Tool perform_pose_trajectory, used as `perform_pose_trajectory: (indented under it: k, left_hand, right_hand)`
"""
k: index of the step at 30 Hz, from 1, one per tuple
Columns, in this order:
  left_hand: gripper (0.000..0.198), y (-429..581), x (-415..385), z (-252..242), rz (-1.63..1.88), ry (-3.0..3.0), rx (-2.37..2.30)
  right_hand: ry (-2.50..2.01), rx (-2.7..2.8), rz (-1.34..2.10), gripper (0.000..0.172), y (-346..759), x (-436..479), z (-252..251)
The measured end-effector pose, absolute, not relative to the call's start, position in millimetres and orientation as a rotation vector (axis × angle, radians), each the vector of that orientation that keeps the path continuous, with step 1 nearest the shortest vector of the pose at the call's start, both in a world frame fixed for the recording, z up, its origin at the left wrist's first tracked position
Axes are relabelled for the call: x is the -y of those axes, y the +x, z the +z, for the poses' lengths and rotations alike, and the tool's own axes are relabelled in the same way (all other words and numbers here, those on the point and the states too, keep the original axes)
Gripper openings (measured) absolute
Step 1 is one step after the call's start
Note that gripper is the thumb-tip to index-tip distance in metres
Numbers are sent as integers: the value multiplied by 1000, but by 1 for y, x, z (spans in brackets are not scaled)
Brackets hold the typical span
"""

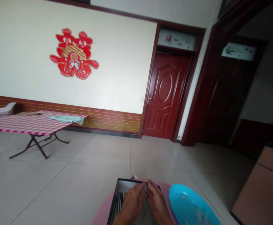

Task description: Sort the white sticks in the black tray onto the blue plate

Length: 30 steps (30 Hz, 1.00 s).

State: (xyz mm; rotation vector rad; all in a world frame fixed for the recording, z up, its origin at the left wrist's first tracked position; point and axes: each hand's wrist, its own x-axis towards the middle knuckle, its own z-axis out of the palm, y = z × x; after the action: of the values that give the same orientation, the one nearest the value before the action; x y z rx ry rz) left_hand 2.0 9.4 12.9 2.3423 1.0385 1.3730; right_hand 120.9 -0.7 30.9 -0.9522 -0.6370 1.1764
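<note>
My left hand (132, 201) and my right hand (157, 200) are close together over a dark-rimmed box (113, 204). Their fingers are pinched, with the fingertips almost meeting at the box's far side. A small dark bit shows between the fingertips, too small to name. Several slim white and dark strips (119, 201) lie in the box, left of my left hand. Beside my right hand is a bright blue plastic tray (182, 198) with whitish pieces (200, 217) in it. Box and tray rest on a round pink surface (103, 210); my hands cover part of the box.
A folding table (40, 125) with a red checked top stands at the left, a pale green cloth (67, 118) on it. Behind it is a white chair (5, 110). A closed red door (165, 93) is ahead, and a brownish cabinet (262, 184) stands at the right.
</note>
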Motion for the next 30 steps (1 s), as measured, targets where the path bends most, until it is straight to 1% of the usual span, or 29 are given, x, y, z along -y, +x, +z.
perform_pose_trajectory:
  k: [6, 9, 12, 17, 21, 24, 28, 30]
  left_hand:
    - [33, 1, -9, 8, 1469, 2346, -1160]
    - [33, 0, -7, 14, 1401, 2297, -1154]
    - [34, 0, -7, 18, 1335, 2247, -1141]
    - [35, 0, -7, 15, 1371, 2202, -1172]
    - [35, 1, -6, 18, 1337, 2095, -1088]
    - [32, 2, -8, 27, 1325, 1802, -1009]
    - [44, 2, -9, 44, 1168, 1090, -867]
    - [47, 0, -9, 51, 1132, 877, -752]
  right_hand:
    - [-1094, 878, 1036, 44, 127, 5, 33]
    - [-1124, 935, 1000, 45, 127, 7, 36]
    - [-1123, 956, 1014, 46, 127, 7, 38]
    - [-1072, 949, 1073, 44, 129, 8, 39]
    - [-1049, 916, 1097, 42, 130, 7, 37]
    - [-1021, 726, 1093, 41, 130, 4, 37]
    - [-926, 417, 1165, 39, 133, 2, 40]
    - [-907, 360, 1231, 38, 135, 2, 41]
